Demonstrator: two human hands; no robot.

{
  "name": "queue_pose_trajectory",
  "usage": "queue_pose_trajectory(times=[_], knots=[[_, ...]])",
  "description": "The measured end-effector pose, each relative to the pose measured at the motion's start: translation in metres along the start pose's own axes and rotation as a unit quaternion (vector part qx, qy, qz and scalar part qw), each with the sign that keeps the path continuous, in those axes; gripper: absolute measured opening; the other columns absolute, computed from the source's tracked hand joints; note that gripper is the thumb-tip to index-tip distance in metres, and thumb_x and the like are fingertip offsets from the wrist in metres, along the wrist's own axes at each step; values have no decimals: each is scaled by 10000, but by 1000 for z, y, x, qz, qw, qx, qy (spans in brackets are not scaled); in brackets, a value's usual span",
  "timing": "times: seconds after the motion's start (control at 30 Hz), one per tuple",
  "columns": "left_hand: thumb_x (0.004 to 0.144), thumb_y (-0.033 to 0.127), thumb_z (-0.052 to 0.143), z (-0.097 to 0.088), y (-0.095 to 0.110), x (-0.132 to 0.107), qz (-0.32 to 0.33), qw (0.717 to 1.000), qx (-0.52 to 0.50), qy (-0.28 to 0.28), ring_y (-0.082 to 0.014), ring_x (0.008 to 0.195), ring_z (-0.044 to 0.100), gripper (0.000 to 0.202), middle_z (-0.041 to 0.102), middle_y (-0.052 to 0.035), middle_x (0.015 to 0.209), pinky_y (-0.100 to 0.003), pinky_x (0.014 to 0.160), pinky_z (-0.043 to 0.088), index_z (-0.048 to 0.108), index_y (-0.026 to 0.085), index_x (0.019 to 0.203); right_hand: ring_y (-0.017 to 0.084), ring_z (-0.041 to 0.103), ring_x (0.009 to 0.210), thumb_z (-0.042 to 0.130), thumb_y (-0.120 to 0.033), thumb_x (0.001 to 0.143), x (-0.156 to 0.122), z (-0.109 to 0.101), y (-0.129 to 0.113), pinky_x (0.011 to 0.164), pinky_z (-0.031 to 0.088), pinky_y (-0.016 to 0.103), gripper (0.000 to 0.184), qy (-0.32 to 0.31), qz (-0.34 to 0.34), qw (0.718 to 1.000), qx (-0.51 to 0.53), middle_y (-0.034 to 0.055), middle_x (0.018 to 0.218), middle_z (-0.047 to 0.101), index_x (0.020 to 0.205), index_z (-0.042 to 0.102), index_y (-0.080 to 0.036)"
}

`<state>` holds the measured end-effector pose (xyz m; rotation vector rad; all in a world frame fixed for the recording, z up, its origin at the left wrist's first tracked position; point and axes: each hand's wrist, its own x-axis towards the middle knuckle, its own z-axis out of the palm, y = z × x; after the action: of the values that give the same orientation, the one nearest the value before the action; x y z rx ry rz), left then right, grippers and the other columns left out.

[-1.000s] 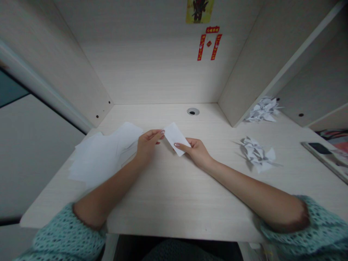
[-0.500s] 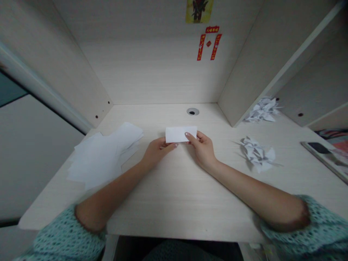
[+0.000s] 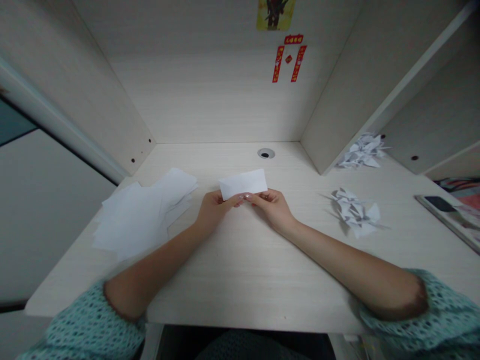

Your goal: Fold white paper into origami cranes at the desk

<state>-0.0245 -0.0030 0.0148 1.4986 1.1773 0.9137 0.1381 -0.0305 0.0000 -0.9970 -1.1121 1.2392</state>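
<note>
A small folded sheet of white paper (image 3: 243, 183) is held up over the middle of the desk, its right end slightly higher than its left. My left hand (image 3: 216, 206) pinches its lower left part, thumb along the near edge. From the other side my right hand (image 3: 273, 205) grips the lower right part. Both thumb tips meet at the middle of the near edge. The fingers behind the paper are mostly hidden.
Loose white sheets (image 3: 138, 215) lie in a pile at the left. Folded paper pieces (image 3: 355, 212) sit at the right, with another cluster (image 3: 363, 151) by the divider panel (image 3: 337, 120). A phone (image 3: 450, 217) lies far right. A cable hole (image 3: 266, 153) is at the back.
The paper has tilted, its right end rising, and shifted slightly left. My right thumb has slid from the paper's face down to the near edge, beside my left thumb.
</note>
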Motion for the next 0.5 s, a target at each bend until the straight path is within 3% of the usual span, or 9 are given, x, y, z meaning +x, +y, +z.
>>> queue_pose_trajectory(times=[0.23, 0.5], knots=[[693, 484, 690, 1, 2, 2, -34, 999, -36, -2, -150, 636, 614, 311, 731, -67, 751, -249, 544, 412, 730, 177, 721, 161, 569, 643, 732, -477, 677, 2, -2, 1, 650, 415, 318, 284, 58, 19, 998, -5, 39, 689, 711, 663, 744, -194], [687, 472, 710, -1, -2, 3, -2, 1000, -11, 5, -154, 623, 626, 302, 731, -58, 732, -256, 573, 447, 715, 171, 688, 130, 510, 585, 777, -430, 631, 3, -5, 3, 602, 372, 287, 250, 85, 11, 996, 5, 9, 613, 653, 620, 711, -189]])
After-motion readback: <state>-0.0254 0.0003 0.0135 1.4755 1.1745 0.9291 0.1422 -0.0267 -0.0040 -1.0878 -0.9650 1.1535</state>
